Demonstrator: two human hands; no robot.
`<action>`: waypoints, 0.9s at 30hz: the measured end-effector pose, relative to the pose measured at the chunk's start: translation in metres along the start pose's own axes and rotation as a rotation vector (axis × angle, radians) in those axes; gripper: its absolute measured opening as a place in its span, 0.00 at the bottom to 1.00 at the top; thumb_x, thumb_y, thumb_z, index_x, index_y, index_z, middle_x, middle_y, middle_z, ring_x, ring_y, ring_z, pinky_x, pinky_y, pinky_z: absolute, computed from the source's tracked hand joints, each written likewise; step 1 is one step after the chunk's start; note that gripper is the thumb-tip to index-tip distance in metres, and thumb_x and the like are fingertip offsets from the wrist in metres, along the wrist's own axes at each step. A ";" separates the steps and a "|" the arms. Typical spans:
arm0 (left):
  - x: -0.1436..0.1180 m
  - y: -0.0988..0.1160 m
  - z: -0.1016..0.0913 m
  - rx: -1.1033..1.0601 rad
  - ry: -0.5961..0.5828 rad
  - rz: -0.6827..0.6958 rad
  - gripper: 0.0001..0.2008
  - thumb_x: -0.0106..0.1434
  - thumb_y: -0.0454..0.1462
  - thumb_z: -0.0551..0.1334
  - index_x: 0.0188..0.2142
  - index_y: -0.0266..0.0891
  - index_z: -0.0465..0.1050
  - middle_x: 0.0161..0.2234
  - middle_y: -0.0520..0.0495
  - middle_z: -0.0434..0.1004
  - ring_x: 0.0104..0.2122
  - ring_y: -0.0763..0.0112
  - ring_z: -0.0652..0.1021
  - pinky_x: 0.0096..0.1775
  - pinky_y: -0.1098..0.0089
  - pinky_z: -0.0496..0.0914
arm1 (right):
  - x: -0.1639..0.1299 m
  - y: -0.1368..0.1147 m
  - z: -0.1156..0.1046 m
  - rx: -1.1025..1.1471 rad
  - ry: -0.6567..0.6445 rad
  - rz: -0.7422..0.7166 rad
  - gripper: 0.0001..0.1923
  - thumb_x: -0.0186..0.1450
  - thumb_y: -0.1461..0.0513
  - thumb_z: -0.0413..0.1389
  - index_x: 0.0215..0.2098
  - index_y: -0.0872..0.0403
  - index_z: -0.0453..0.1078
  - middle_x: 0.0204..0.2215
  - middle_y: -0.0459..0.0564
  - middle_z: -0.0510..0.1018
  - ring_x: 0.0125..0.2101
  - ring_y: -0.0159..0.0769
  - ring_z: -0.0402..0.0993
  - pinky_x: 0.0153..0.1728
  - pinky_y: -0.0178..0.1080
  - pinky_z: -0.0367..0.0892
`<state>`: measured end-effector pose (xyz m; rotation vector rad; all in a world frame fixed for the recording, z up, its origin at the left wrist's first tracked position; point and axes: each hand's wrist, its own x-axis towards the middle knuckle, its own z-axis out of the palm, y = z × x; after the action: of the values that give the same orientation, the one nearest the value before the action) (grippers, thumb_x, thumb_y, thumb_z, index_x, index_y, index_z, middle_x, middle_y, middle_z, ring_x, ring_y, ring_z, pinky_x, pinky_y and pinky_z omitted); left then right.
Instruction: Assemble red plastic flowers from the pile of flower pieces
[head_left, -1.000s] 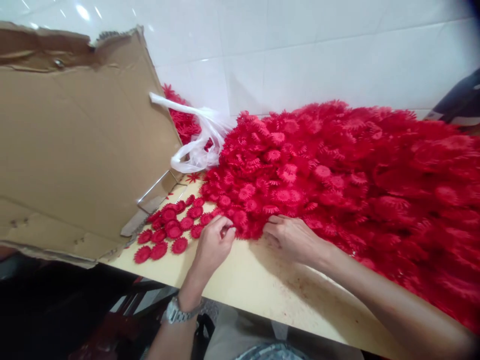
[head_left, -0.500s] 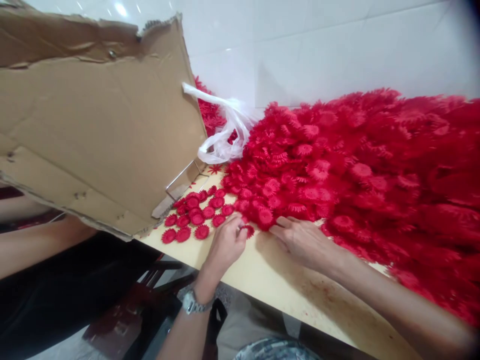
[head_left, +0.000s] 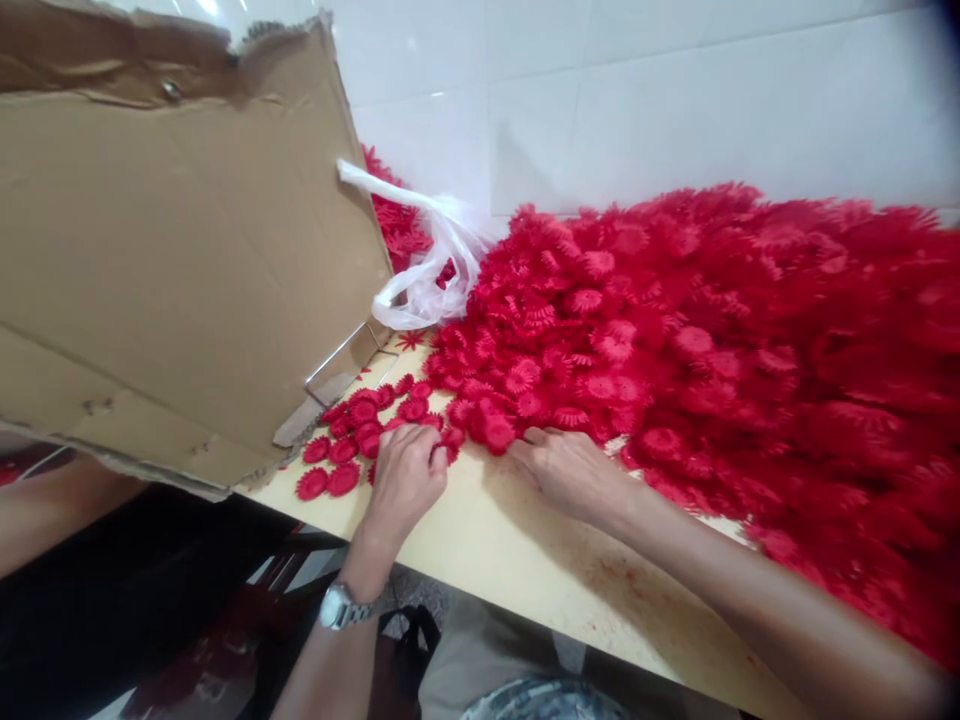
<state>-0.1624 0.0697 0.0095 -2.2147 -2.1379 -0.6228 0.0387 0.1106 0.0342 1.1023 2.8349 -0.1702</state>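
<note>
My left hand [head_left: 409, 475], with a watch [head_left: 341, 607] on its wrist, is closed over a group of loose red scalloped flower pieces [head_left: 343, 478] on the pale tabletop. Its fingertips are turned away, so what they hold is hidden. At the front edge of a large heap of red fringed flower pieces [head_left: 615, 340], my right hand [head_left: 566, 475] has its fingers bent and drawn together. A round flower piece [head_left: 498, 432] lies just beyond those fingertips. Whether they grip anything does not show.
A big cardboard panel [head_left: 172, 260] stands on the left, with a bent metal wire frame [head_left: 341, 358] at its lower corner. Behind the loose pieces lies a white plastic bag [head_left: 435, 265]. Another person's arm [head_left: 67, 510] shows below the cardboard. A tiled wall [head_left: 600, 110] bounds the back.
My left hand has moved left, from beside the right hand to over the loose flower pieces. The right hand stays at the heap's edge. The whole view has shifted slightly.
</note>
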 end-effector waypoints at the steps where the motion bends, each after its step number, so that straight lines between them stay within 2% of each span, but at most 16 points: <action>1: 0.000 -0.001 0.000 0.006 0.009 -0.004 0.07 0.57 0.31 0.54 0.28 0.40 0.69 0.32 0.42 0.77 0.39 0.55 0.75 0.44 0.54 0.66 | 0.003 0.000 -0.002 0.008 0.005 0.008 0.14 0.64 0.69 0.45 0.43 0.58 0.70 0.36 0.58 0.77 0.34 0.42 0.75 0.29 0.37 0.63; 5: -0.003 -0.006 0.001 -0.068 0.137 -0.010 0.06 0.58 0.33 0.54 0.29 0.38 0.69 0.41 0.38 0.78 0.44 0.56 0.75 0.47 0.56 0.67 | 0.007 0.002 -0.007 0.050 0.004 0.041 0.13 0.63 0.68 0.47 0.40 0.58 0.72 0.35 0.58 0.78 0.34 0.41 0.76 0.30 0.36 0.63; 8: -0.007 -0.001 0.004 -0.186 0.263 -0.001 0.05 0.58 0.37 0.56 0.29 0.39 0.69 0.39 0.40 0.78 0.41 0.59 0.76 0.46 0.60 0.69 | -0.001 0.006 -0.012 0.080 0.005 0.083 0.12 0.60 0.67 0.48 0.36 0.58 0.73 0.34 0.58 0.79 0.33 0.41 0.76 0.29 0.36 0.62; 11: -0.010 0.013 0.008 -0.267 0.303 0.033 0.04 0.59 0.37 0.56 0.30 0.40 0.68 0.37 0.43 0.78 0.40 0.62 0.77 0.46 0.63 0.69 | -0.014 0.012 -0.019 0.112 0.006 0.135 0.11 0.58 0.66 0.50 0.33 0.57 0.74 0.29 0.56 0.79 0.29 0.40 0.75 0.26 0.35 0.59; 16: -0.008 0.036 0.018 -0.280 0.255 0.160 0.05 0.57 0.37 0.57 0.30 0.40 0.70 0.30 0.47 0.77 0.33 0.65 0.78 0.41 0.67 0.71 | -0.045 0.022 -0.029 0.171 0.062 0.194 0.09 0.59 0.66 0.50 0.33 0.55 0.72 0.25 0.51 0.77 0.23 0.34 0.70 0.21 0.35 0.48; 18: -0.008 0.044 0.019 -0.289 0.253 0.169 0.06 0.58 0.39 0.57 0.29 0.40 0.70 0.29 0.47 0.76 0.32 0.64 0.77 0.41 0.66 0.70 | -0.061 0.025 -0.028 0.183 0.094 0.217 0.10 0.59 0.67 0.49 0.32 0.55 0.71 0.25 0.49 0.76 0.22 0.32 0.67 0.21 0.35 0.45; 22: -0.018 0.075 0.014 -0.405 0.223 0.058 0.05 0.58 0.39 0.58 0.30 0.42 0.70 0.28 0.51 0.74 0.29 0.68 0.76 0.37 0.69 0.71 | -0.101 0.026 -0.015 0.265 0.203 0.216 0.07 0.57 0.69 0.49 0.28 0.56 0.68 0.25 0.46 0.71 0.21 0.27 0.59 0.21 0.35 0.43; 24: -0.027 0.093 0.011 -0.520 0.142 0.003 0.04 0.58 0.40 0.59 0.30 0.43 0.71 0.28 0.53 0.75 0.28 0.70 0.76 0.35 0.71 0.71 | -0.124 0.025 -0.007 0.299 0.254 0.240 0.07 0.58 0.69 0.49 0.27 0.56 0.67 0.25 0.45 0.69 0.21 0.26 0.57 0.21 0.35 0.43; 27: -0.040 0.113 0.007 -0.665 -0.011 -0.093 0.06 0.57 0.42 0.60 0.31 0.45 0.72 0.29 0.54 0.75 0.29 0.69 0.77 0.36 0.72 0.71 | -0.166 0.022 0.006 0.289 0.283 0.373 0.09 0.59 0.71 0.47 0.27 0.56 0.67 0.25 0.46 0.68 0.22 0.27 0.57 0.21 0.34 0.44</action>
<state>-0.0518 0.0250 0.0218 -2.3802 -2.2839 -1.5173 0.1758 0.0152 0.0484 1.8252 2.8266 -0.4340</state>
